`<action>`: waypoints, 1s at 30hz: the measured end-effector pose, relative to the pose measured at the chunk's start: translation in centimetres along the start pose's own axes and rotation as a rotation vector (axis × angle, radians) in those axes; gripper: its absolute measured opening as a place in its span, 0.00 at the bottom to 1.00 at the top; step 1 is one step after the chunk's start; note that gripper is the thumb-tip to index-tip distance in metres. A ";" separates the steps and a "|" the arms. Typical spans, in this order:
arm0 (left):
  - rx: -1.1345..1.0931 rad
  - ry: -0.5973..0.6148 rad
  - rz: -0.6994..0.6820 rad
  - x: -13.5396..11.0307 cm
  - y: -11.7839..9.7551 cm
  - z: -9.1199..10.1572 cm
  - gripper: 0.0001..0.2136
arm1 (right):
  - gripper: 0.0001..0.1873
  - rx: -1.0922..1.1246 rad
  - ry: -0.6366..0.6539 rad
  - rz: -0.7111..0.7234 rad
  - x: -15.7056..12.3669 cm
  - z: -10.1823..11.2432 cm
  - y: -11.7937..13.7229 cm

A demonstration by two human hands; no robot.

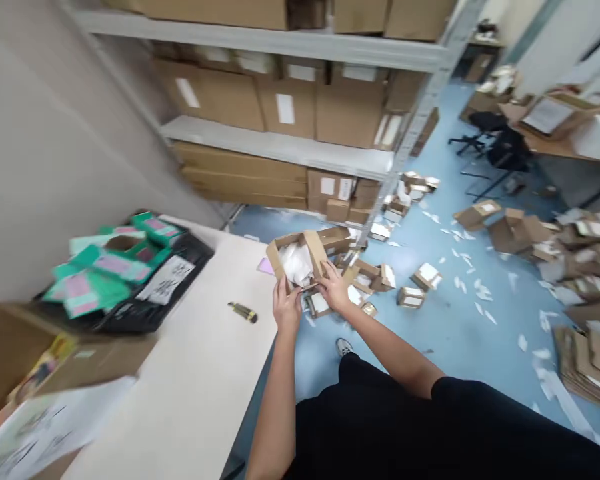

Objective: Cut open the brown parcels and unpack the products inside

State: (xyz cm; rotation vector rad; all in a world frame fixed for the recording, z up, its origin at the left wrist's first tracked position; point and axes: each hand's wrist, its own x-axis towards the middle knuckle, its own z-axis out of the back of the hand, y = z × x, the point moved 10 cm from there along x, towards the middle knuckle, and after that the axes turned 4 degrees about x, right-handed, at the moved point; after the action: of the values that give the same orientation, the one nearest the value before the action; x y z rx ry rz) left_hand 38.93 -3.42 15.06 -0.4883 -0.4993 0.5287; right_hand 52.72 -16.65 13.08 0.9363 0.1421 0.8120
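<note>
Between my two hands is a small open cardboard box (314, 248), tilted toward me past the table's edge, with white wrapping material (296, 264) inside. My left hand (287, 307) grips its near left side. On the right side of the box, my right hand (334, 287) has its fingers around the edge. A yellow and black utility knife (243, 311) lies on the white table (200, 373), left of my left hand. Just beyond it, a small purple item (265, 265) rests near the table's edge, partly hidden by the box.
A black bag (180, 293) of green and pink packages and an open carton (105, 360) occupy the table's left. Metal shelving (280, 150) with cartons stands ahead. Empty boxes (411, 297) and paper scraps litter the blue floor (445, 333). Chairs and a desk stand at right.
</note>
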 end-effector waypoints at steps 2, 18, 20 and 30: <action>-0.055 0.111 -0.127 3.2 -7.7 -6.4 0.11 | 0.14 -0.051 -0.127 -0.097 -1.0 8.3 -6.1; -0.173 0.534 -0.549 5.9 -38.1 -27.1 0.30 | 0.37 -0.318 -0.423 -0.560 -12.1 33.8 -29.1; -0.134 0.479 -0.516 6.2 -35.9 -25.1 0.30 | 0.34 -0.323 -0.427 -0.455 -10.1 31.8 -27.1; 0.091 0.169 -0.124 4.3 -16.8 -8.8 0.30 | 0.37 -0.120 -0.085 0.178 2.0 11.7 -5.6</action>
State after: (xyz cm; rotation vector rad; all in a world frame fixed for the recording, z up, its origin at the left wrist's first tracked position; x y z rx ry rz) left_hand 52.95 -16.34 18.86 -0.4081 -0.3397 0.3852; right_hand 62.43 -24.87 16.35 0.8767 -0.0643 0.9324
